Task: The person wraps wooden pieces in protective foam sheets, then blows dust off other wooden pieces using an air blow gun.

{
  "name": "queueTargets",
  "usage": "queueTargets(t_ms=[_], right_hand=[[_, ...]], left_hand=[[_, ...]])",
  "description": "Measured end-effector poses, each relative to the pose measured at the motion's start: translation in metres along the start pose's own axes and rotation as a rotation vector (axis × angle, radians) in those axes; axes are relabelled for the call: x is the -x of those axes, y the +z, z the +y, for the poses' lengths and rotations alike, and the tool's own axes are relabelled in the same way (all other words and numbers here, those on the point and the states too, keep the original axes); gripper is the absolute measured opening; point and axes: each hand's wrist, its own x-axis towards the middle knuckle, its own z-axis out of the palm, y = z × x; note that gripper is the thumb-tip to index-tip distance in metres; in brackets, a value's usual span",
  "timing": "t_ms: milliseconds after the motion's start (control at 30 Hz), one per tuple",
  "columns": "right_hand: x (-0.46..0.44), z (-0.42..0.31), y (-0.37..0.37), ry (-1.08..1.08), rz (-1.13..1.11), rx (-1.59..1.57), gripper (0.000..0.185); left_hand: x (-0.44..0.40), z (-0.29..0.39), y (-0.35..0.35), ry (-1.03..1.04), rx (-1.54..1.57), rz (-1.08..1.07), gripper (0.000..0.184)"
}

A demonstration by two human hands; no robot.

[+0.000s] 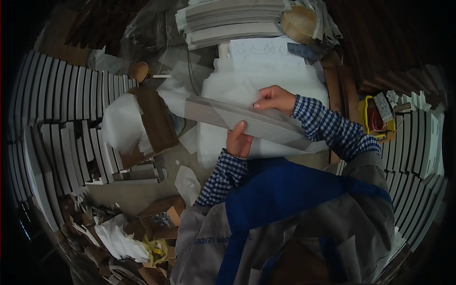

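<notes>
A long grey board (218, 114) with a faint wood grain lies slantwise in front of me, above a work surface covered with white sheets (223, 147). My left hand (240, 141) is closed on its near edge, thumb on top and the other fingers partly hidden beneath. Just past the far edge, my right hand (274, 99) pinches a thin translucent sheet (243, 91) between thumb and fingers. White wrapping material (173, 102) shows at the board's left end. My right forearm hangs over the board's right end.
Stacked boards stand on the left (71, 90) and right (411, 142), with more boards (232, 21) at the back. A drawing sheet (266, 50), tape roll (299, 23) and yellow container (365, 111) lie around. A cardboard box (159, 118) and an open carton (166, 209) are at left.
</notes>
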Motion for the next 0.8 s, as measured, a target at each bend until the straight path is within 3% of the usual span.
queueTargets(t_ms=[33,100,133,200,267,300,367,433,467,600,667,700,767,800], right_hand=[[0.003,-0.002,0.005,0.002,0.002,-0.001,0.025],[0.007,-0.006,0.021,-0.159,0.191,0.429,0.028],[0.009,-0.002,0.031,-0.16,0.188,0.427,0.028],[0.012,0.003,0.052,-0.761,0.469,1.257,0.036],[0.011,-0.012,0.059,-0.74,0.46,1.346,0.046],[0.006,-0.016,0.057,-0.72,0.498,1.443,0.049],[-0.008,-0.027,0.043,-0.704,0.557,1.552,0.053],[-0.027,-0.036,0.023,-0.737,0.582,1.743,0.053],[-0.04,-0.037,0.01,-0.737,0.597,1.749,0.053],[-0.081,-0.065,-0.045,-0.663,0.591,1.467,0.057],[-0.097,-0.103,-0.072,-0.425,0.535,1.323,0.061],[-0.113,-0.111,-0.089,-0.437,0.536,1.326,0.061],[-0.147,-0.122,-0.126,-0.287,0.376,1.005,0.066],[-0.163,-0.128,-0.143,-0.286,0.247,0.888,0.064]], left_hand=[[-0.004,0.002,0.002,-0.027,-0.006,0.071,0.046],[-0.015,0.004,0.004,-0.051,-0.011,0.144,0.045],[-0.022,0.002,0.006,-0.018,-0.019,0.204,0.045],[-0.041,0.009,0.0,0.026,-0.027,0.257,0.045],[-0.063,0.014,-0.018,-0.112,0.129,0.222,0.044],[-0.07,0.022,-0.018,-0.11,0.124,0.211,0.044],[-0.088,0.037,-0.016,-0.15,0.318,-0.045,0.045],[-0.106,0.058,0.015,-0.074,0.273,-0.063,0.044],[-0.115,0.067,0.029,0.004,0.232,-0.066,0.042],[-0.161,0.098,0.039,-0.032,0.164,-0.181,0.04],[-0.186,0.113,0.036,-0.093,0.031,-0.172,0.036],[-0.205,0.118,0.027,-0.084,0.026,-0.177,0.036],[-0.25,0.121,-0.001,-0.09,-0.014,0.1,0.037],[-0.268,0.124,-0.007,-0.083,-0.014,0.088,0.037]])
